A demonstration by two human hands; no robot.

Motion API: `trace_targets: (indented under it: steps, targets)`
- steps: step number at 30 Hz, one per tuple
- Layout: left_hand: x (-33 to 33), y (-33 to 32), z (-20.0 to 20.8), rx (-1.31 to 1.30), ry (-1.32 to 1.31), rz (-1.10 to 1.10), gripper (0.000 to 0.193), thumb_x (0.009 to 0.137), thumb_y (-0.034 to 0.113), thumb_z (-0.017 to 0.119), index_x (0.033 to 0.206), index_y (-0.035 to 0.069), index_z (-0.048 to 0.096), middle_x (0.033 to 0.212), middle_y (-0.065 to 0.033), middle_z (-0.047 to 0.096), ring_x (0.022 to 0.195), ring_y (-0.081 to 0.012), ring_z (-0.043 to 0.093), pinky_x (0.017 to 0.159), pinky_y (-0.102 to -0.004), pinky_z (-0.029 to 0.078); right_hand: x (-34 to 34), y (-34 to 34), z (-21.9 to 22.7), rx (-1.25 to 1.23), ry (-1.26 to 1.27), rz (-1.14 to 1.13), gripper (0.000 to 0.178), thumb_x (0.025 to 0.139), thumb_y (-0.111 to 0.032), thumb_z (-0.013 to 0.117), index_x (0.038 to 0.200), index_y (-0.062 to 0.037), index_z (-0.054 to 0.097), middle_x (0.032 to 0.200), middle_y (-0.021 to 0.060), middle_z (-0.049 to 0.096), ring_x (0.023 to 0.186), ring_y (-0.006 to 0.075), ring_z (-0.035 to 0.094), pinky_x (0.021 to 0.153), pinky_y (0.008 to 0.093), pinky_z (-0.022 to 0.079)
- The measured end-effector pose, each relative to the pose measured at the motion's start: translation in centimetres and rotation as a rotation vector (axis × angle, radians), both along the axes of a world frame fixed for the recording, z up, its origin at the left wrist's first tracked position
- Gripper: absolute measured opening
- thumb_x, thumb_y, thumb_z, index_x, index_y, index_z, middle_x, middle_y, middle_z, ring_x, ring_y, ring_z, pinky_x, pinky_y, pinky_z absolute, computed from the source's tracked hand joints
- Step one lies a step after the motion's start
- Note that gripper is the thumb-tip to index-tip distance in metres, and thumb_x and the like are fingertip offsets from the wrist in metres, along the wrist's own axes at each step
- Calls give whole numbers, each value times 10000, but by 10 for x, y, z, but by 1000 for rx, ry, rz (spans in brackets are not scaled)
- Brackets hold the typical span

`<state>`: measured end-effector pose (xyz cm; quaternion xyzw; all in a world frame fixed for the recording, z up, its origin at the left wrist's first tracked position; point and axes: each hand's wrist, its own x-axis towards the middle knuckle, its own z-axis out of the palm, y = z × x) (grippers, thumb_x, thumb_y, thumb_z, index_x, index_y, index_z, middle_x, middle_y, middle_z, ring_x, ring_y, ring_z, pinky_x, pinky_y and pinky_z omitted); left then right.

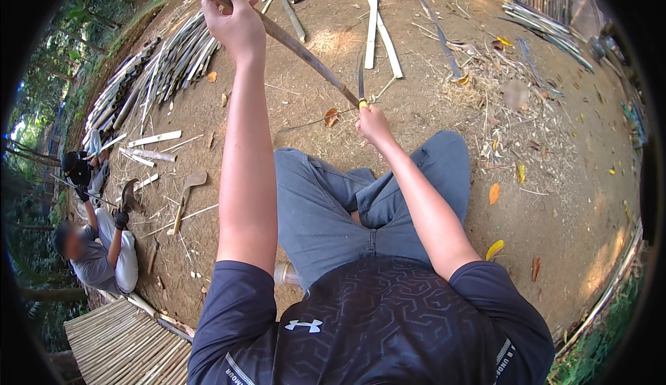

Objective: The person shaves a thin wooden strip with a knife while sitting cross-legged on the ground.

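Note:
A long brown bamboo strip (298,46) slants from the upper left down to the middle. Its upper part rests in my left hand (237,26), the fingers curled around it with the arm stretched far forward. My right hand (375,127) is closed on the handle of a knife (361,78) with a yellow band. The thin, dark blade points up and away from me, against the strip close to its lower end. Exactly how the edge meets the bamboo is too small to make out. Both hands are in front of my crossed legs (333,198).
At the left two people sit on the ground, one wearing gloves (121,219). A broad-bladed tool (192,181) lies nearer me. Bamboo piles (177,59) stretch across the far left; pale strips (372,28) and a long dark strip (440,38) lie ahead. More strips (544,28) lie far right.

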<state>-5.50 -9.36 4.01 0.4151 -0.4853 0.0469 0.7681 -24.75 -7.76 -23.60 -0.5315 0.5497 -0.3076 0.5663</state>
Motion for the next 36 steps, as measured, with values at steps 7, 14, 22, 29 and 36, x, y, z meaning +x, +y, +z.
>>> trace_targets:
  steps: [7, 14, 22, 29, 36]
  targets:
    - [-18, 11, -1, -2, 58, -215, 93, 1022, 56, 414, 1061, 63, 331, 941, -111, 578, 642, -117, 575, 498, -227, 438, 2, 17, 34, -351, 267, 21, 380, 995, -306, 441, 1081, 27, 602, 937, 275, 692, 942, 440, 671, 848, 541, 501]
    - [-28, 4, -2, -120, 126, -301, 127, 977, 17, 439, 1034, 84, 348, 743, -45, 479, 527, -73, 437, 420, -222, 321, -9, 13, 41, -346, 366, 152, 312, 987, -270, 458, 1043, -18, 633, 979, 262, 687, 960, 445, 656, 843, 549, 497]
    - [-12, 12, -3, -106, 200, -290, 146, 950, 24, 454, 1014, 98, 346, 716, -10, 439, 503, -57, 369, 400, -212, 290, -2, 28, 73, -365, 426, 204, 303, 988, -271, 474, 1043, -28, 647, 944, 233, 700, 922, 437, 672, 819, 516, 517]
    - [10, 15, -12, -99, 210, -269, 140, 956, 1, 447, 988, 100, 352, 734, -5, 426, 512, -55, 350, 412, -214, 295, 7, 44, 93, -411, 498, 229, 327, 990, -281, 493, 1073, -5, 647, 966, 245, 714, 921, 422, 696, 807, 521, 535]
    - [16, 20, -13, -93, 244, -258, 132, 944, -6, 434, 995, 91, 361, 706, -2, 403, 494, -62, 345, 417, -220, 304, 12, 46, 84, -483, 514, 216, 288, 996, -287, 479, 1063, -47, 624, 908, 252, 697, 865, 441, 683, 750, 556, 525]
